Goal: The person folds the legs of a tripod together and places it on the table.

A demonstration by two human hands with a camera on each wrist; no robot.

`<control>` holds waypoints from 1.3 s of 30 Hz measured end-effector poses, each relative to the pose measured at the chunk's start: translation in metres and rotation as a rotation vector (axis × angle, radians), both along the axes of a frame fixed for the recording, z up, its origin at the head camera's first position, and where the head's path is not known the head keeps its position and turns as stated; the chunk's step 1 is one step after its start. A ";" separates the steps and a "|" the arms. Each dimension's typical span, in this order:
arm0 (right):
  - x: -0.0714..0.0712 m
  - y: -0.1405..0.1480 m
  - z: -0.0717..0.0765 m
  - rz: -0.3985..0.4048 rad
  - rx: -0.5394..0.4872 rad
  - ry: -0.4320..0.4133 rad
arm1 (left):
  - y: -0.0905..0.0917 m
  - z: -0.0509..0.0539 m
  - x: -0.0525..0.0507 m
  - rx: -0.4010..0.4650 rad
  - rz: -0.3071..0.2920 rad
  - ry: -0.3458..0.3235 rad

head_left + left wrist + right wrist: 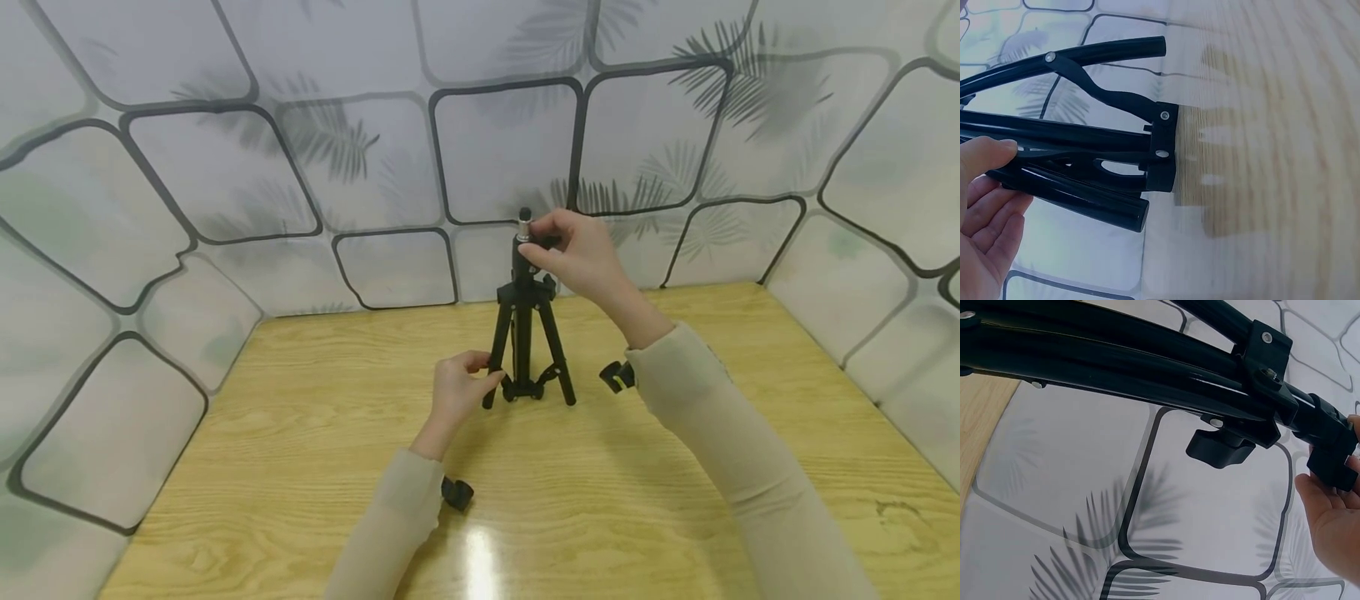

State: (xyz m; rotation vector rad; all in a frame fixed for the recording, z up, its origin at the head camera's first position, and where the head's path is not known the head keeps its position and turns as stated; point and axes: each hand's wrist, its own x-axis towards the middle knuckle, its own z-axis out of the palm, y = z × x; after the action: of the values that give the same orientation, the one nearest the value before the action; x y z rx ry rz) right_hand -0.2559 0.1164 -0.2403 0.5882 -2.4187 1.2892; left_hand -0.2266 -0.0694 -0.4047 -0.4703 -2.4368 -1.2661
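Observation:
A small black tripod (522, 333) stands upright on the wooden table, its legs slightly spread. My right hand (581, 254) pinches its top near the silver post; in the right wrist view the fingers of that hand (1335, 512) are at the black collar and knob. Lower down, my left hand (459, 387) holds one leg between thumb and fingers. The left wrist view shows the thumb of this hand (988, 206) on the leg (1085, 197), beside the lower bracket (1163, 147) that joins the braces.
On the table (300, 433), a black band-like piece (617, 377) shows by my right sleeve and another (457, 493) by my left sleeve, both partly hidden. Behind the tripod rises a patterned fabric wall (390, 267), which continues along both sides.

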 end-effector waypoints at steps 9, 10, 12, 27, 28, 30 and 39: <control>-0.002 0.000 -0.001 0.004 0.012 0.002 | 0.003 0.002 -0.001 0.008 -0.002 -0.004; -0.002 0.000 -0.001 0.006 0.013 0.000 | 0.003 0.002 -0.002 0.012 -0.005 -0.006; -0.002 0.000 -0.001 0.012 0.011 -0.001 | 0.003 0.001 -0.003 0.013 -0.011 -0.004; -0.003 0.001 0.000 0.023 0.027 0.010 | 0.006 0.002 -0.005 0.020 -0.019 -0.014; -0.003 0.000 0.000 0.023 0.026 0.008 | 0.006 0.002 -0.005 0.025 -0.021 -0.019; -0.003 0.000 0.000 0.025 0.024 0.005 | 0.007 0.002 -0.006 0.029 -0.019 -0.029; -0.004 0.001 -0.001 0.029 0.027 0.010 | 0.008 0.000 -0.008 0.044 -0.032 -0.038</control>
State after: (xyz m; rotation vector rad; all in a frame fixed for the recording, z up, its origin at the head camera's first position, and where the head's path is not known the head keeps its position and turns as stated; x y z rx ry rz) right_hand -0.2597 0.1170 -0.2410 0.6383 -2.4314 1.2641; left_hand -0.2350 -0.0619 -0.4042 -0.4797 -2.4362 -1.3506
